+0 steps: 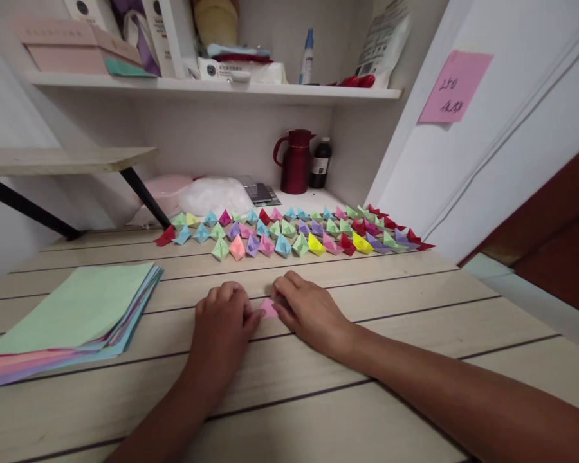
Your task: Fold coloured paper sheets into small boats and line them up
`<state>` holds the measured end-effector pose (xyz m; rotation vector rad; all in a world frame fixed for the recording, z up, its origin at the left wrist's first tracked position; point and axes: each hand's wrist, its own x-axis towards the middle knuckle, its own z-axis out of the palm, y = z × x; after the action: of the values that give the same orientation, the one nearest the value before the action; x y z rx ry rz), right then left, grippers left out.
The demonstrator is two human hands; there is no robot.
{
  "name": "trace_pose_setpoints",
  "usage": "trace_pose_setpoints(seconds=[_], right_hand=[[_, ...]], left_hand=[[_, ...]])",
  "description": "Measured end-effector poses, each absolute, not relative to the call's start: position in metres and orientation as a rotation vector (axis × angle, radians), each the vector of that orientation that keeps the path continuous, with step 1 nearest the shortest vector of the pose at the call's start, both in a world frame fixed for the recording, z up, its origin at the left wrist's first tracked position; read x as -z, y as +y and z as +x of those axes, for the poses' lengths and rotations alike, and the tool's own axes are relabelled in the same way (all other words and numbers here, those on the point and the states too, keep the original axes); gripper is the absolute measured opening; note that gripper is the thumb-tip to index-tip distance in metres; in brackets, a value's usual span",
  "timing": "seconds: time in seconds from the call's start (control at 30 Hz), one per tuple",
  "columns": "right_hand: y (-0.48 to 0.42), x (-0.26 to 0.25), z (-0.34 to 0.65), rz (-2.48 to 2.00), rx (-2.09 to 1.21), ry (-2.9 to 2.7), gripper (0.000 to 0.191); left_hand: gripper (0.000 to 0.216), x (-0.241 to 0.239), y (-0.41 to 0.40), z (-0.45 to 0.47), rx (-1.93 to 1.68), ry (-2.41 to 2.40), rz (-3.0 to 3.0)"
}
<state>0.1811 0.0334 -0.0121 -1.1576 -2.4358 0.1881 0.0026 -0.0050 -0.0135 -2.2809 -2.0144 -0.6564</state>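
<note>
A small folded piece of pink paper lies at the middle of the table, between my two hands. My left hand is closed, its thumb and finger pinching the paper's left side. On the right side, my right hand is closed too, with thumb and fingertips at the paper's edge. Part of the paper is covered by the fingers. Beyond the hands stand rows of small folded paper boats in green, blue, pink, purple, yellow and red.
A stack of coloured paper sheets lies at the left of the slatted table. Behind the boats are a clear plastic bag, a dark red jug and a dark bottle. A raised wooden shelf stands at far left.
</note>
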Motion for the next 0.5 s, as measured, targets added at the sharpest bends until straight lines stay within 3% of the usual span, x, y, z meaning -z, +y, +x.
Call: trace_pose_setpoints(seconds=[0.33, 0.5], right_hand=[[0.035, 0.010, 0.191, -0.905, -0.363, -2.501, 0.027], [0.041, 0.006, 0.199, -0.822, -0.363, -2.573, 0.027]], left_hand=[[0.017, 0.014, -0.004, -0.005, 0.926, -1.885, -2.542], [0.024, 0.014, -0.006, -0.003, 0.729, -1.679, -2.618]])
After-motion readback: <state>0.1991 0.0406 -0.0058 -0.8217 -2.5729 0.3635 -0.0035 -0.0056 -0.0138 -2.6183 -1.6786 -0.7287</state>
